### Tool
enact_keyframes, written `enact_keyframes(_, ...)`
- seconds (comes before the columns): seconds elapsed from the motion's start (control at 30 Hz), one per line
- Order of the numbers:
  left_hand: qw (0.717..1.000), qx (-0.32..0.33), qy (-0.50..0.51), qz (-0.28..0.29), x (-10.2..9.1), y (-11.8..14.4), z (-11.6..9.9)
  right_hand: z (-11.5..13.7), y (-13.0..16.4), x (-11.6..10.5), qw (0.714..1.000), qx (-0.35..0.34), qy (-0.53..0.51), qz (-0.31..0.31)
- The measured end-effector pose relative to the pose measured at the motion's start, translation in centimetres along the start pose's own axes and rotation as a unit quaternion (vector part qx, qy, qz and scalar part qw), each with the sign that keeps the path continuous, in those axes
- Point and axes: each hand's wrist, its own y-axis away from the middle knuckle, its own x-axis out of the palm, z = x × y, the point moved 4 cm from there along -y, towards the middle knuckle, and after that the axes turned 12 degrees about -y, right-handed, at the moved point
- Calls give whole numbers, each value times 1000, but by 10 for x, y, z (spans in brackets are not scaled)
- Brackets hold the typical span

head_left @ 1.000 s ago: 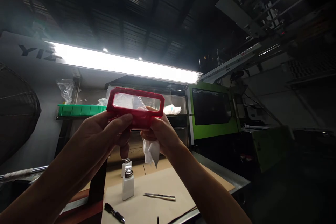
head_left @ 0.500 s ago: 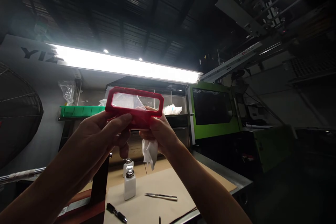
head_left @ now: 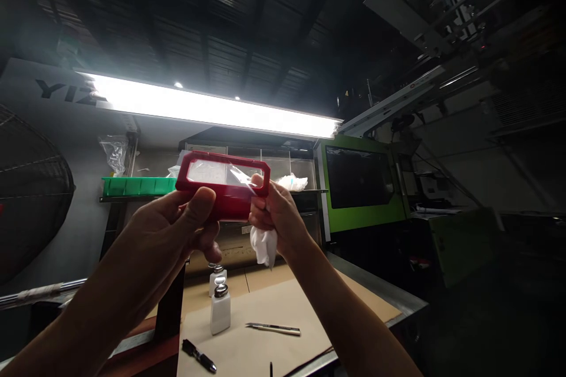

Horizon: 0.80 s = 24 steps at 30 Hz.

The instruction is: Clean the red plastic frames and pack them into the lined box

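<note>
Up near the strip light (head_left: 212, 109), the left hand (head_left: 177, 227) grips a red plastic frame (head_left: 223, 185) by its lower left part, thumb laid across the front and fingers wrapped behind. That frame has a clear window and is held raised, well above the bench. At the frame's right end the right hand (head_left: 276, 215) is closed around a crumpled white cloth (head_left: 264, 245), with fingertips pressed against the frame's edge and the cloth hanging below the palm. Below the hands, on the brown bench top (head_left: 283, 306), stand two white dispenser bottles (head_left: 220, 308), one behind the other, with a slim craft knife (head_left: 274, 328) to their right and a black pen (head_left: 198, 356) lying nearer the front edge. Behind the frame a green bin (head_left: 137, 186) sits on a shelf, and a green machine (head_left: 362, 188) stands to the right.
</note>
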Motion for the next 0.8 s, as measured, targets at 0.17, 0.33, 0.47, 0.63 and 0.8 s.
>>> enact_keyframes(0.17, 998, -21, -44, -42, -5, 0, 7, 26, 47, -12, 952, -211, 200, -92)
enact_keyframes(0.33, 992, -36, -111, -55, -9, 0, 17, 4, 86, 22, 740, -269, 595, 158)
enact_keyframes(0.47, 988, -52, -135, -45, -9, 4, 24, -14, 71, 7, 641, -260, 714, 111)
enact_keyframes(0.63, 984, -82, -149, -48, -14, 10, 37, -20, 62, -11, 657, -233, 711, 88)
enact_keyframes(0.8, 983, -127, -111, -67, -18, 19, 59, -16, 75, -19, 882, -142, 447, -49)
